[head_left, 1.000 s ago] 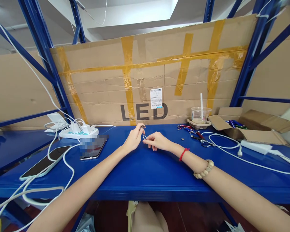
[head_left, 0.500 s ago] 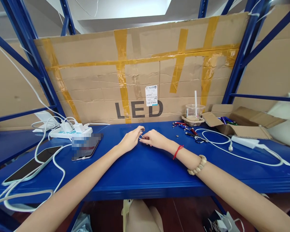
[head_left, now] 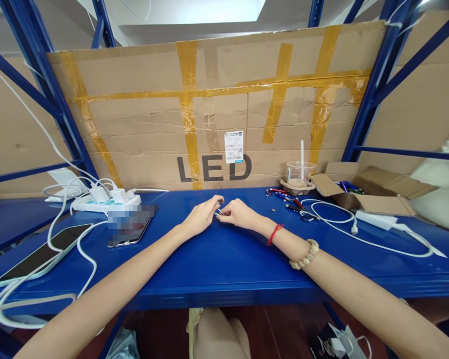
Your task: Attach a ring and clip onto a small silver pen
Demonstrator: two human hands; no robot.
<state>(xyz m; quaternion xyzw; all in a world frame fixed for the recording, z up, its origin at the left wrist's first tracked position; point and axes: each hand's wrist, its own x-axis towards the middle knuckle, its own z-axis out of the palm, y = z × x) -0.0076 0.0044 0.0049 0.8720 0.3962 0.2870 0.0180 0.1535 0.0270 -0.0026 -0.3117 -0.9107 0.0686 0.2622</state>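
Observation:
My left hand (head_left: 201,215) and my right hand (head_left: 238,214) meet above the middle of the blue shelf top (head_left: 224,259). Both are closed in a pinch. Between their fingertips is a small metal ring (head_left: 220,211); the left fingertips also pinch a tiny dark piece (head_left: 220,201) that is too small to make out. My right wrist wears a red string (head_left: 275,233) and a bead bracelet (head_left: 305,255).
To the left lie a white power strip (head_left: 105,202), two phones (head_left: 129,227) (head_left: 41,254) and looping white cables. To the right are small red and blue tools (head_left: 290,199), a plastic cup (head_left: 300,174), a white charger cable (head_left: 344,222) and an open cardboard box (head_left: 370,192). A taped cardboard sheet (head_left: 217,104) forms the back.
My hands have drawn closer together, so the ring that showed between them is now mostly hidden by the fingertips. The view has shifted slightly right and down.

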